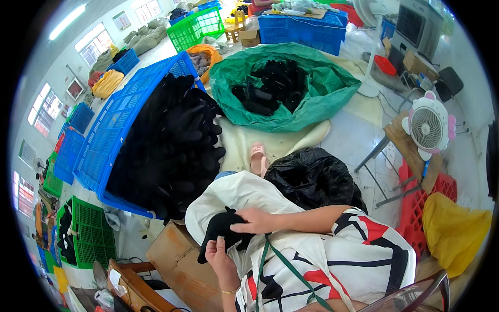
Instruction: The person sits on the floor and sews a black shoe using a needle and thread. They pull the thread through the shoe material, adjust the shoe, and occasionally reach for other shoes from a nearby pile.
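A black cloth piece, soft like knitwear, lies across the pale apron over my lap. My right hand comes from the right and grips its upper right part, thumb and fingers closed on it. My left hand, with a thin bracelet at the wrist, pinches its lower edge. I cannot make out the piece's exact kind. Just ahead on the left, a tilted blue crate spills a big heap of long black pieces. Beyond my knees a green plastic sack stands open around more black pieces.
A black plastic bag stands at my right knee. Further right are a small table with a white fan and red plastic crates. A cardboard box and green crate sit on the left. A person is far back.
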